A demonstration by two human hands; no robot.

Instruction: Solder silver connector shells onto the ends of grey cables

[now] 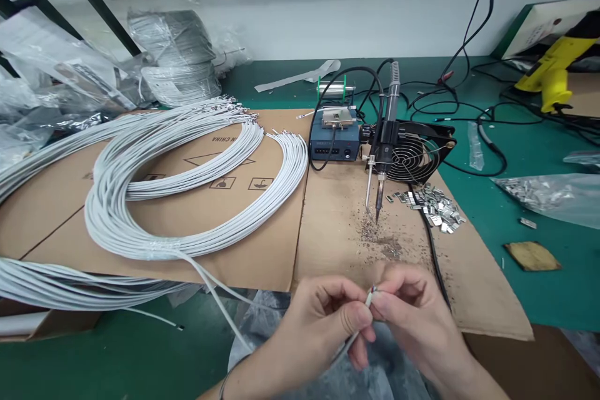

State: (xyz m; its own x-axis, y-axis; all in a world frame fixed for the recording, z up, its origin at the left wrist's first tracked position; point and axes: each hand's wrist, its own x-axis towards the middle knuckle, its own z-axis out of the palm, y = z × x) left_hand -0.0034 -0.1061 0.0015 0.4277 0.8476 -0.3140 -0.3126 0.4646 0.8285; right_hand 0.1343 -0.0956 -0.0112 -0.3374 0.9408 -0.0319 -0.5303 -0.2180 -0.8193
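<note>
1. The left hand and the right hand met at the near edge of the cardboard sheet, in front of the soldering iron.
2. The left fingers were pressed together, pinching a thin grey wire just below its tip; the wire ran down and back under that hand.
3. The right fingers were closed on the wire's tip, where a small metal piece seemed to sit, though it was too small to tell for sure.
4. Judged risk: the tip could slip out of so narrow a pinch, since both grips sat nearly touching on a slick, springy wire.
5. Judged risk: the iron hung tip-down in its stand just beyond the hands, so a reach forward could brush a knuckle against it.
6. Judged risk: the loose strand trailing left of the iron toward the wire bundle could snag and tug the tip free.
7. The metal clips lay heaped right of the iron, near the fan, and a sleeve could scatter them.
8. Grey flecks of solder littered the cardboard directly below the iron.
9. The tabletop was green, with cardboard laid over its middle.
10. Behind the iron stood a blue control box, black cables, a white wall and a window strip above.
</note>
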